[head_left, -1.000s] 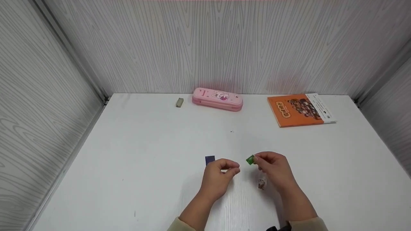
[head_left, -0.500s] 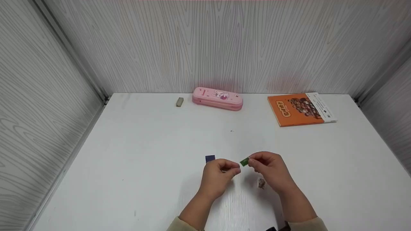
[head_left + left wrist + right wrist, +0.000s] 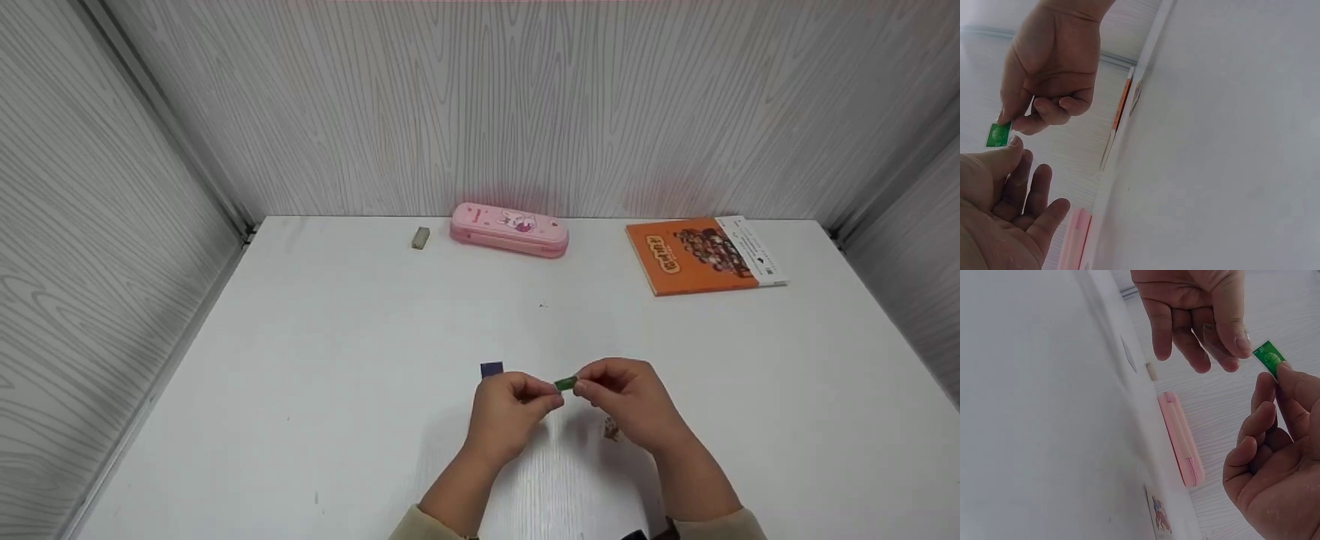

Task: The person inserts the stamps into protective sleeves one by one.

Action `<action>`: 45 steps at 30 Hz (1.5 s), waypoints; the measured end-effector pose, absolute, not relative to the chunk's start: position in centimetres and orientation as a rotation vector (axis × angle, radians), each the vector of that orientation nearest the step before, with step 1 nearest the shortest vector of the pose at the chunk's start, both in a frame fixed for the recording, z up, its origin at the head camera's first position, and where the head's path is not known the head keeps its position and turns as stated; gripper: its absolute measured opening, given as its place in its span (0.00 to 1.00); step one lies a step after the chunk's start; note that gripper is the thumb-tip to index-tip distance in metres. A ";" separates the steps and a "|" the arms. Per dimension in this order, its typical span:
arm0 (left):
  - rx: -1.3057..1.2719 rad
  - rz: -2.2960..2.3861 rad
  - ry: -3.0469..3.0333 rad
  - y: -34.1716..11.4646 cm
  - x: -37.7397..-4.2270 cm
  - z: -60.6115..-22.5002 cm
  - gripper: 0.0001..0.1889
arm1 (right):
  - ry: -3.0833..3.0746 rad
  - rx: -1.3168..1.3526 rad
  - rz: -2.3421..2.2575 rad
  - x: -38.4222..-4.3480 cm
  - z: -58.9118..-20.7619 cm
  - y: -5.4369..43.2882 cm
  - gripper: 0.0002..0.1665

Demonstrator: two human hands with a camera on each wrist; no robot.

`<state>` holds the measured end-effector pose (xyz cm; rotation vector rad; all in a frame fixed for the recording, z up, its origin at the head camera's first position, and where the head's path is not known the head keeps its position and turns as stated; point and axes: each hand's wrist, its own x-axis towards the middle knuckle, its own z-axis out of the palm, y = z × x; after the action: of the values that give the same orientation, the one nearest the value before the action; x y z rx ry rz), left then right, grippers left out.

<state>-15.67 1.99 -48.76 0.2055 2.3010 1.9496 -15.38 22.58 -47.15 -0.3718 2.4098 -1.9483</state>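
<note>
In the head view, my right hand [image 3: 626, 397] pinches a small green stamp [image 3: 566, 384] by one edge. My left hand [image 3: 506, 412] faces it, thumb and forefinger together at the stamp's other end. The right wrist view shows a small clear plastic sleeve [image 3: 1216, 340] pinched in the left hand, its edge close to the stamp's corner; whether the stamp is inside it, I cannot tell. Behind the left hand lies a dark blue square piece [image 3: 491, 368], partly covered. A small printed picture piece [image 3: 611, 429] lies on the table beneath the right hand.
Along the back of the white table [image 3: 337, 322] are a grey-green eraser-like block [image 3: 421, 238], a pink pencil case [image 3: 510, 230] with a rabbit print, and an orange book [image 3: 694, 256] at the right. Wood-grain panels [image 3: 510, 105] wall the table at the back and sides.
My right hand has moved left and slightly down, bringing the green stamp up to the left fingertips and turning it flatter. The left hand has stayed nearly still.
</note>
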 end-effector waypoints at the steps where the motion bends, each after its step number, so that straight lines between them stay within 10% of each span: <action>1: 0.205 1.948 2.306 2.0 -15.7 -48.8 0.04 | 2.415 -0.389 -1.954 -15.4 -47.1 22.6 0.03; 45: 0.316 1.930 2.425 2.2 -15.5 -48.9 0.02 | 2.486 -0.484 -1.995 -15.3 -46.8 23.3 0.02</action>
<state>-15.49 2.18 -48.88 0.3161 2.4251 1.9299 -15.31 23.27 -46.82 -0.4839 2.4860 -1.9948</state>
